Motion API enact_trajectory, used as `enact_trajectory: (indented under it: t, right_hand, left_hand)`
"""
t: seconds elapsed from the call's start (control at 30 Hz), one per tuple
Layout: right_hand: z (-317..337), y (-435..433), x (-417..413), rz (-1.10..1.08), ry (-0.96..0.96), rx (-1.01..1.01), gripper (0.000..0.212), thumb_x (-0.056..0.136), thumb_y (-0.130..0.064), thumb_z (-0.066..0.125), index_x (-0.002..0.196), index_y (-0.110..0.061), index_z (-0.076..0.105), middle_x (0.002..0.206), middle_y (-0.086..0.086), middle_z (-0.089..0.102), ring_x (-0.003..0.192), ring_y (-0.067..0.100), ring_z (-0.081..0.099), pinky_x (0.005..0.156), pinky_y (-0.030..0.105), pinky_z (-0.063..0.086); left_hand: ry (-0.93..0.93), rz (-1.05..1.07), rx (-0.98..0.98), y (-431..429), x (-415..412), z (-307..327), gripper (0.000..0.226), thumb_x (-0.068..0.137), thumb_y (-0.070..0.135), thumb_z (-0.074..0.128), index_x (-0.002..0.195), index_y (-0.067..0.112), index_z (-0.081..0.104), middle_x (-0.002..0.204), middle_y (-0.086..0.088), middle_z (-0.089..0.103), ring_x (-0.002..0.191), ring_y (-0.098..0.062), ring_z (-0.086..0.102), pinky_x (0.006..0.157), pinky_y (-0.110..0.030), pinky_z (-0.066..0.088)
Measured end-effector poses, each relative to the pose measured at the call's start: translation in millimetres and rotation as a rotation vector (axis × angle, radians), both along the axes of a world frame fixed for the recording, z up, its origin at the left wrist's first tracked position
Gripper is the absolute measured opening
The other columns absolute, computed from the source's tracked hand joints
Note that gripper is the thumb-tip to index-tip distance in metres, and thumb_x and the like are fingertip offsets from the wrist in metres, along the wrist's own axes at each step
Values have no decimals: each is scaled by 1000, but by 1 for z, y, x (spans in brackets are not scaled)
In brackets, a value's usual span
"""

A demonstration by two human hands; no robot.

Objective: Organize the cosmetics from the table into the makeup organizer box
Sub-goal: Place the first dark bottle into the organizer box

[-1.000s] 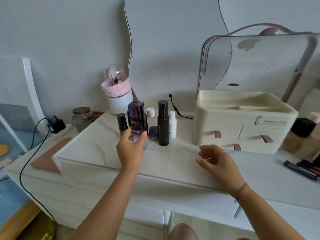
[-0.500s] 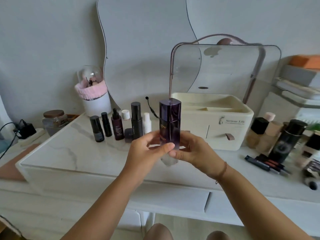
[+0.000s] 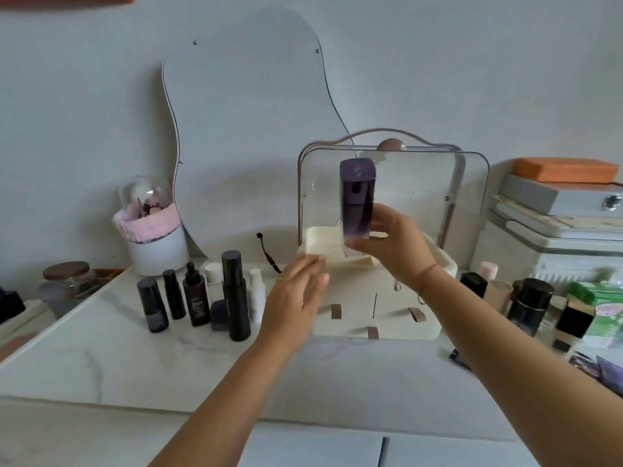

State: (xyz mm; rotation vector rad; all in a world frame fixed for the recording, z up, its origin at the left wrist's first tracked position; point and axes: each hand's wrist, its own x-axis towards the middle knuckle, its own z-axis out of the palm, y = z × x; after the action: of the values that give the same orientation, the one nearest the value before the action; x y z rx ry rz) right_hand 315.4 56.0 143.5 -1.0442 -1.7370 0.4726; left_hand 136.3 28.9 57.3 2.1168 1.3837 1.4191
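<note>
My right hand (image 3: 387, 244) grips a tall dark purple bottle (image 3: 357, 193) by its lower end and holds it upright above the open top of the cream makeup organizer box (image 3: 404, 325). The box's clear lid (image 3: 421, 190) stands raised behind the bottle. My left hand (image 3: 296, 298) hovers open at the box's front left corner, holding nothing. A cluster of dark and white bottles (image 3: 232, 294) stands on the marble table (image 3: 135, 358) to the left of the box.
More cosmetics (image 3: 532, 308) crowd the table right of the box, with a green packet (image 3: 603, 311). Behind them stands a stack of boxes (image 3: 559, 210). A white brush holder with pink trim (image 3: 155, 237), a wavy mirror (image 3: 249, 136) and a glass jar (image 3: 67, 281) stand at the back left.
The purple bottle went from my left hand to both hands, and now my right hand alone holds it, raised over the box. My left hand let go and dropped away.
</note>
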Motion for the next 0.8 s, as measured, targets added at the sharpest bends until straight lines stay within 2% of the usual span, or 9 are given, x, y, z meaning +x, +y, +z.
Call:
enact_trajectory:
  t: [0.1, 0.2, 0.33, 0.43, 0.53, 0.67, 0.8]
  right_hand:
    - [-1, 25, -5, -53, -74, -21, 48, 68, -15, 82, 113, -18, 66, 100, -2, 73, 96, 15, 67, 91, 37, 53]
    - [-4, 48, -13, -95, -142, -52, 46, 67, -18, 82, 110, -18, 64, 100, -1, 72, 95, 17, 67, 88, 33, 53]
    - [-9, 70, -24, -113, -216, -172, 44, 70, -22, 80, 110, -15, 62, 101, 3, 71, 86, 17, 66, 68, 19, 49]
    - [-7, 84, -30, -126, -163, -309, 49, 72, -26, 79, 116, -10, 61, 102, 8, 71, 85, 25, 68, 78, 35, 57]
    - [-6, 94, -36, -102, -61, -409, 51, 73, -23, 78, 118, -8, 60, 104, 12, 69, 87, 26, 68, 79, 34, 59]
    - [-7, 101, -45, -98, -74, -414, 50, 74, -22, 78, 119, -10, 60, 96, 6, 68, 86, 26, 69, 86, 41, 56]
    - [-5, 106, -54, -124, -136, -360, 46, 74, -19, 78, 113, -2, 59, 88, 3, 61, 77, 25, 63, 84, 45, 55]
  left_hand:
    - [-61, -21, 18, 4, -4, -4, 51, 94, 52, 32, 130, 25, 56, 136, 20, 47, 136, 6, 27, 111, -22, 26]
    - [-115, -53, 18, 4, -4, -3, 48, 94, 49, 34, 129, 24, 56, 135, 19, 50, 135, 7, 29, 112, -22, 27]
    - [-129, -64, 23, 3, -3, -2, 44, 94, 44, 36, 125, 22, 58, 132, 14, 53, 134, 4, 32, 110, -18, 24]
    - [-119, -56, 36, 5, -3, -1, 42, 96, 42, 38, 124, 20, 60, 130, 13, 54, 132, 4, 33, 107, -11, 22]
    - [-110, -56, 38, 6, -4, -3, 42, 95, 39, 38, 124, 18, 60, 130, 12, 54, 132, 4, 33, 106, -10, 21]
    - [-127, -68, 40, 9, -4, -5, 41, 95, 38, 38, 125, 18, 59, 132, 11, 54, 134, 1, 32, 109, -14, 23]
    - [-126, -69, 47, 10, -3, -6, 40, 96, 36, 39, 125, 18, 59, 131, 10, 54, 135, -3, 33, 108, -13, 23]
